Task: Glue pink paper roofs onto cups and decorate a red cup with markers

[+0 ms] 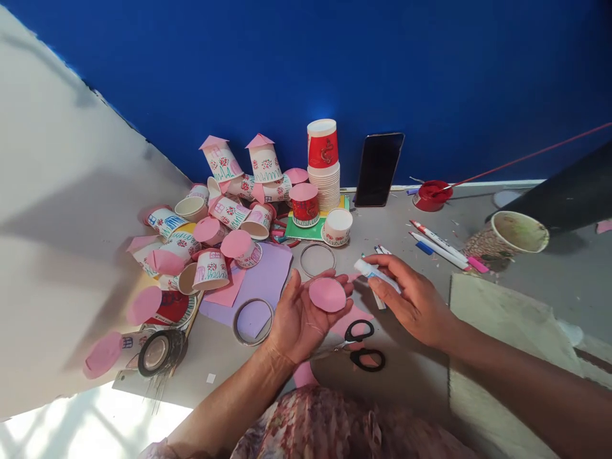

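My left hand [306, 325] is palm up with its fingers stretched out, and a round pink paper disc [327, 294] rests on it, held at the fingers. To its right, my right hand [415, 296] is closed around a white glue stick [377, 274] with blue print. The stick's end points toward the disc, apart from it. Below both hands lie black-handled scissors [366, 344] among pink paper scraps [354, 319]. A tape ring [253, 322] lies left of my left hand on purple paper [270, 268], and another clear ring [318, 260] lies beyond the fingertips.
Decorated paper cups [210, 269] with pink tops crowd the left. At the back stand a cup stack [325, 185] and a phone [380, 169] leaning on the blue wall. Markers [442, 248], a red paint pot [431, 196] and a stained cup [519, 233] are right, near a cloth [507, 319].
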`<action>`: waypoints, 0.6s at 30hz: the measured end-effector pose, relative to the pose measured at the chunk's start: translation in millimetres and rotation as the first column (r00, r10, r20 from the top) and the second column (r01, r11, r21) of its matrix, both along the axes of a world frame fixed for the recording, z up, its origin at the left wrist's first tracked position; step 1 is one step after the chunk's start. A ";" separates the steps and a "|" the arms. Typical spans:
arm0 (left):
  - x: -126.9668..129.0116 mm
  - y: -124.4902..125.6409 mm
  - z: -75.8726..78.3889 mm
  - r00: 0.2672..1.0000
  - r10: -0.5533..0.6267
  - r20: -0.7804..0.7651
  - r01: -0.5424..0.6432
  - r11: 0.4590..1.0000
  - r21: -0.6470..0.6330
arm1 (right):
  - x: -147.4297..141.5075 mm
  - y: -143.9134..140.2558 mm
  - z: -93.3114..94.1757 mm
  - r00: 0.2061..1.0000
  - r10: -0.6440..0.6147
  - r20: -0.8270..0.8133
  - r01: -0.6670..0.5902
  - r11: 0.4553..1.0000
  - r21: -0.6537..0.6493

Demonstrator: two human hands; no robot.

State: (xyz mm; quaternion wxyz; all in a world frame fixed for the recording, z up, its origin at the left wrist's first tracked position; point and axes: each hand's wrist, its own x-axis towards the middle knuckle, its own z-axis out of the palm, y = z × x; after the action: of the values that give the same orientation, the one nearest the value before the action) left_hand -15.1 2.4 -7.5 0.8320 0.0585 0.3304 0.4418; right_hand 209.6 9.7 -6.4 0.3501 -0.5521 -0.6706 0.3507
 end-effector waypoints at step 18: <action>12.1 -15.4 -2.2 0.982 -0.081 -0.170 0.115 0.973 0.199 | -20.5 -12.5 -4.9 0.878 0.072 0.473 -0.350 0.770 0.533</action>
State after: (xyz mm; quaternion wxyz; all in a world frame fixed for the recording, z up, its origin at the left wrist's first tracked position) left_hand -3.1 -13.1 -9.8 0.8127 0.1970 0.3453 0.4261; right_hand 189.1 -2.8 -11.3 0.3097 -0.3928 -0.8655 0.0273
